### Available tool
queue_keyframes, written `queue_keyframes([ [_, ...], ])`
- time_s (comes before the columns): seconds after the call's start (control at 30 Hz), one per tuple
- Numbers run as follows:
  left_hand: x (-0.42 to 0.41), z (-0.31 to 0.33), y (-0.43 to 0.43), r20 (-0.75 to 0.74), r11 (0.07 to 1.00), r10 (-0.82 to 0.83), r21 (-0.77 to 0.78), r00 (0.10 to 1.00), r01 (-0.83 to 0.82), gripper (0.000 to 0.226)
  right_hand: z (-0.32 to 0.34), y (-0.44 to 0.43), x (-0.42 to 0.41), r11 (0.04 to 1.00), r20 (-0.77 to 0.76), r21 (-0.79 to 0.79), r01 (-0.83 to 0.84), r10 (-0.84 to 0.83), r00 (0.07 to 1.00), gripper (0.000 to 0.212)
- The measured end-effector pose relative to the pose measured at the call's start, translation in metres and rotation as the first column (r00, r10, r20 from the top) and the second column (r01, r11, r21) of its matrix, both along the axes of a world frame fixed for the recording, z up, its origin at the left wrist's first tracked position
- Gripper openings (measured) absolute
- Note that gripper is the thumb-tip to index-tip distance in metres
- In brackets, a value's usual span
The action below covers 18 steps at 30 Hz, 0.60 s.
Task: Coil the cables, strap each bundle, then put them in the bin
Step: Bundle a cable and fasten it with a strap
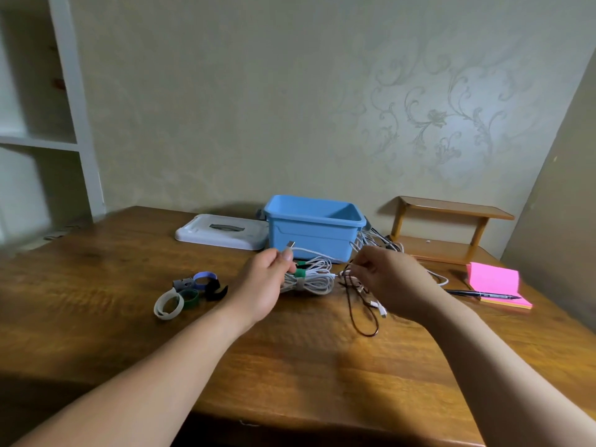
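We pinch the white cable [306,250] just under its USB plug [291,244] between the thumb and fingers of our left hand [264,280]. This hand is over the strapped white bundles [311,280] on the wooden desk [290,366]. Our right hand [385,279], fingers curled together, pinches the thin dark cable [356,312]. The blue bin [314,230] stands just behind, and loose straps [190,293] lie at the left.
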<state>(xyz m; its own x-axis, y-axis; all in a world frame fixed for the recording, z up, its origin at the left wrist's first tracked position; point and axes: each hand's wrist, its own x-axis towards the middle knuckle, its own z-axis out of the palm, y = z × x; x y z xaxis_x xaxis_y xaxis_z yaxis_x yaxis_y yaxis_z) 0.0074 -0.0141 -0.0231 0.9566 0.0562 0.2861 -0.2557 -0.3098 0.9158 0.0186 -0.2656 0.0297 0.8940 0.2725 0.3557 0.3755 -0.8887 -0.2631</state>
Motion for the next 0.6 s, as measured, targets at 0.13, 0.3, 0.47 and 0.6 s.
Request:
queue_keyframes([
  [0.13,-0.003,-0.001,-0.006,0.013,1.0,0.003,0.028,1.0,-0.004,0.041,0.008,0.003,-0.005,0.958,0.142,-0.222,0.183,-0.154,0.978,0.033],
  [0.3,-0.004,-0.006,-0.028,-0.071,0.982,-0.067,-0.179,0.995,0.054,0.043,-0.005,0.022,-0.012,0.98,0.119,-0.136,0.146,-0.13,0.984,0.035],
  [0.47,-0.011,-0.004,-0.046,-0.121,0.944,-0.13,-0.318,0.984,0.086,0.041,-0.025,0.035,-0.018,0.997,0.052,0.059,0.043,-0.046,0.998,0.03],
  [0.6,-0.011,-0.003,-0.061,-0.113,0.914,-0.166,-0.391,0.98,0.11,0.046,-0.043,0.046,-0.021,0.995,0.074,0.092,-0.03,0.023,0.997,0.024],
])
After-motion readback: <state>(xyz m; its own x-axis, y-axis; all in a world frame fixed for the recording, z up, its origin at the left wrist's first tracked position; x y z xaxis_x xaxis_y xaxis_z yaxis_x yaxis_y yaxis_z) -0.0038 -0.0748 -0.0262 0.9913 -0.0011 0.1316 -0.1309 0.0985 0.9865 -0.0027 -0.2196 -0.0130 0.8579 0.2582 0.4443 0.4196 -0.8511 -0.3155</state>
